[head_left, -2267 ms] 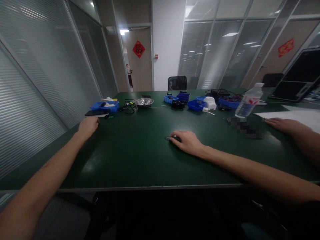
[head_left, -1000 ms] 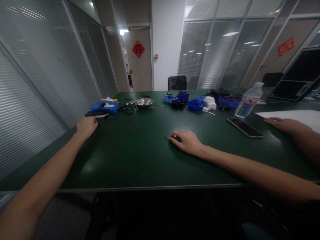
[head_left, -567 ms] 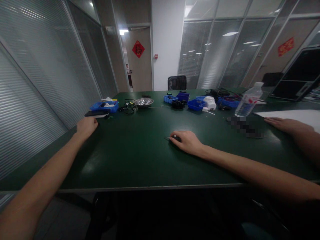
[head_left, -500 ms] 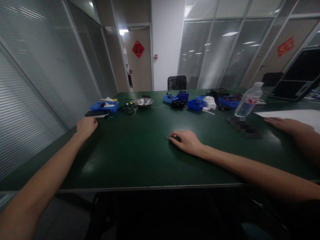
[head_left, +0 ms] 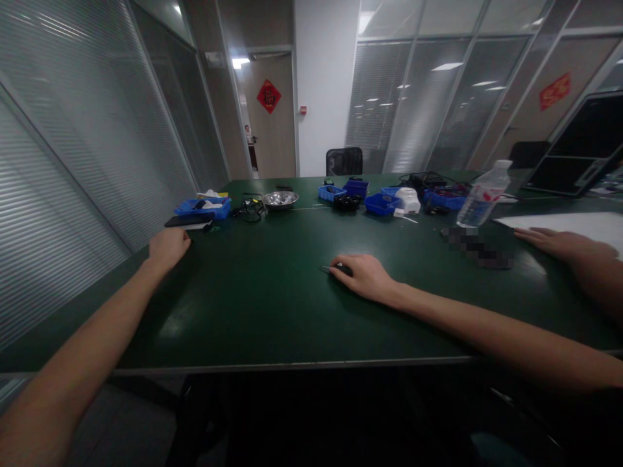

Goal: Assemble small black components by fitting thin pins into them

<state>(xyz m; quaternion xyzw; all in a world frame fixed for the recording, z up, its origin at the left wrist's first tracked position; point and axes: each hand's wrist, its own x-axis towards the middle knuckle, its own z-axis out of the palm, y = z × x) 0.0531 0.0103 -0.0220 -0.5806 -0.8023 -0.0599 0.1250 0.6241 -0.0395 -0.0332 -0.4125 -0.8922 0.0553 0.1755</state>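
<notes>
My left hand (head_left: 168, 248) rests on the left part of the green table (head_left: 253, 311), its fingers curled closed. What it holds, if anything, is hidden. Just beyond it lies a dark notebook (head_left: 189, 222) with pale page edges. Near the table's middle, my right hand (head_left: 364, 275) is closed around a small tool with a dark handle (head_left: 344, 268). A thin metal tip pokes out to the left of the fingers, low over the tabletop. Most of the tool is covered by the hand, so its kind cannot be made out.
Behind stand a blue tray (head_left: 203, 207), black cables (head_left: 249, 209), a metal bowl (head_left: 280, 200) and several blue bins (head_left: 382, 204). To the right are a water bottle (head_left: 484, 194), a blurred-out dark object (head_left: 477, 248) and another person's hand (head_left: 559, 243) beside white paper (head_left: 584, 226).
</notes>
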